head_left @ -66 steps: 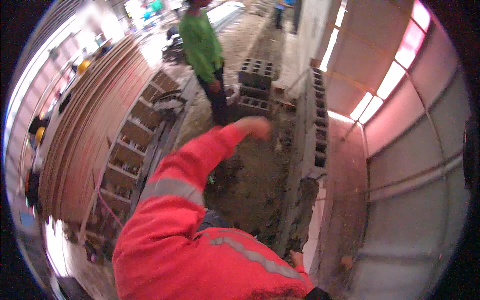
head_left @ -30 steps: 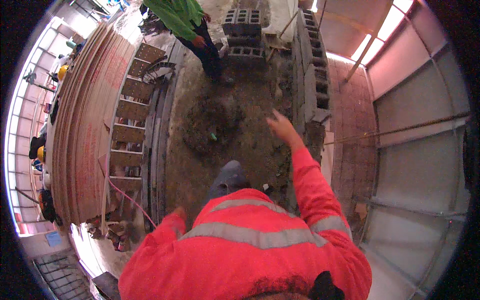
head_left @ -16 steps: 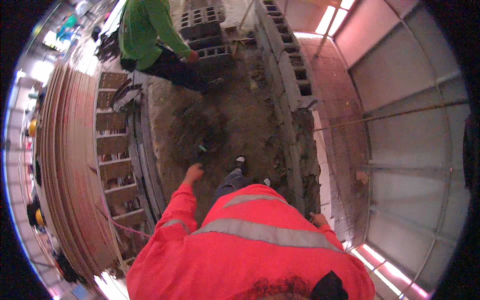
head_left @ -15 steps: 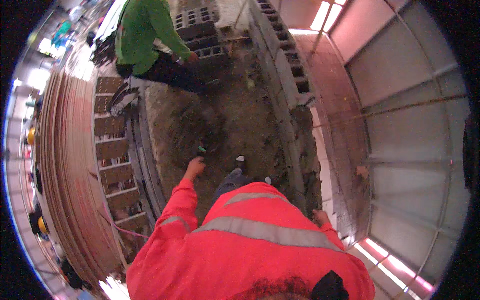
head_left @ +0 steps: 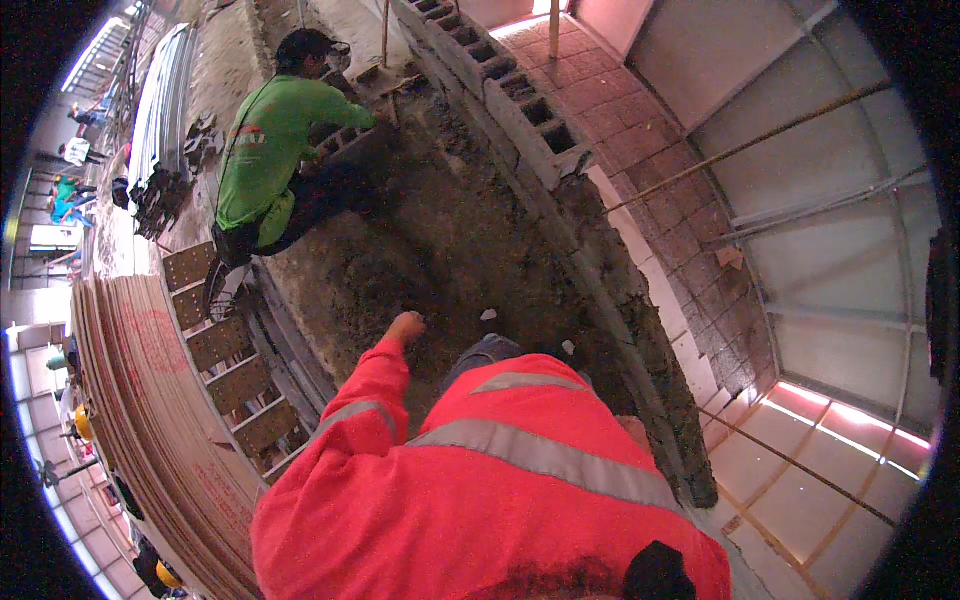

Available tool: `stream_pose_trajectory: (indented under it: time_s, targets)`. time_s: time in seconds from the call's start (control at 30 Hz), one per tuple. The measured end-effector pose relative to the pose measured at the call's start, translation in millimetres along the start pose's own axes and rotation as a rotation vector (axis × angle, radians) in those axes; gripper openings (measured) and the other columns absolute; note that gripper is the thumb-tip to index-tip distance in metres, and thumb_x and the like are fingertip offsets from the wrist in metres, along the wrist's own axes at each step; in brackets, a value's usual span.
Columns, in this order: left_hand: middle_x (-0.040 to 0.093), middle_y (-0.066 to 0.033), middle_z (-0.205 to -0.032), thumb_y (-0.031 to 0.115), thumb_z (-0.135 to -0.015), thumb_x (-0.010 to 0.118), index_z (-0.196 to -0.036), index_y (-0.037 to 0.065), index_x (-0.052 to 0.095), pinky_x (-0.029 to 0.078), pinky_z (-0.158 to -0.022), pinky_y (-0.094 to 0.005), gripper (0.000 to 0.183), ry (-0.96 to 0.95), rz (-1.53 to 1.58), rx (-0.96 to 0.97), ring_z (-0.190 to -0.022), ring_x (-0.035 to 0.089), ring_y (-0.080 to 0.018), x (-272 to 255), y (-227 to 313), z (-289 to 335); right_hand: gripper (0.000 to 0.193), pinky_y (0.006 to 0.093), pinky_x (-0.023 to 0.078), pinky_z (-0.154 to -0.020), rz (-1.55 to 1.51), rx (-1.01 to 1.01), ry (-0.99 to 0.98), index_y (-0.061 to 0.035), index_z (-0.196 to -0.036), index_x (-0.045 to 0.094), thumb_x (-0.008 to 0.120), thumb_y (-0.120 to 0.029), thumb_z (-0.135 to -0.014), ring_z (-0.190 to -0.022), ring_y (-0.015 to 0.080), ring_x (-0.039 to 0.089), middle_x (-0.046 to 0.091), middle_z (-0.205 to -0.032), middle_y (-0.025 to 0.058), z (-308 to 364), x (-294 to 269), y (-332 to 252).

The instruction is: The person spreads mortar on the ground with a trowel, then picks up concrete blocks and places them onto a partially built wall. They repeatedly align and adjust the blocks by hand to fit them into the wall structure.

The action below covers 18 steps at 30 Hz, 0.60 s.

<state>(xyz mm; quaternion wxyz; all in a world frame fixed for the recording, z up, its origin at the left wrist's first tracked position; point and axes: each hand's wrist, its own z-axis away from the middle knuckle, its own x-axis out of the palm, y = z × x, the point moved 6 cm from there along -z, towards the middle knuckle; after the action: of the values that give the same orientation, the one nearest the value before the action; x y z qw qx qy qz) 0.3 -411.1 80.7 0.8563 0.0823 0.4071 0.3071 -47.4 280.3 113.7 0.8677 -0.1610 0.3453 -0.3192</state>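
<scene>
My left hand [head_left: 405, 328] is stretched forward over the dark dirt floor [head_left: 430, 250], its fingers curled closed. What they hold, if anything, I cannot make out. Low at my right side, beside the red jacket, only a small blurred part of my right hand [head_left: 634, 428] shows; its fingers are hidden. It is nearest the low block wall [head_left: 600, 290], which has rough mortar along its edge. Two small pale lumps [head_left: 489, 314] lie on the dirt ahead of my dark-trousered knee [head_left: 488, 352].
A co-worker in a green shirt [head_left: 265, 150] bends by hollow concrete blocks [head_left: 340, 142] ahead left. A stack of plywood sheets [head_left: 150, 380] stands left, beside perforated panels [head_left: 215, 345]. Thin rods [head_left: 750, 150] slant out at right, before metal wall sheets [head_left: 830, 220].
My view has turned and moved forward along the wall. The co-worker now shows lower, head in view. The green-tipped thing at my left hand no longer shows; my right hand is more hidden.
</scene>
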Motion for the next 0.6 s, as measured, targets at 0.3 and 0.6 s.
stream_pose_trajectory:
  time_s: [0.3,0.6]
  targets:
    - [0.063,-0.0182,-0.1,0.019,-0.073,0.053,-0.09,0.004,0.067,0.048,-0.082,-0.0434,0.027,0.079,0.127,-0.218,-0.094,0.06,-0.0366,9.5,-17.1,49.4,0.027,0.0348,0.044,-0.048,-0.122,0.095,-0.199,-0.0076,-0.092,0.061,0.056,-0.034,-0.086,-0.06,0.018,0.058,0.06,-0.069,0.0058,-58.2,-32.0,-64.7]
    - [0.062,-0.0182,-0.104,0.029,-0.073,0.06,-0.102,0.006,0.064,0.046,-0.088,-0.0417,0.037,0.321,0.351,-0.495,-0.1,0.058,-0.0355,63.1,63.9,118.4,0.032,0.0283,0.043,-0.048,-0.053,-0.057,-0.385,-0.0065,-0.105,0.056,0.054,-0.034,-0.088,-0.058,0.0122,0.055,0.061,-0.074,0.0043,-129.5,-58.4,-195.5]
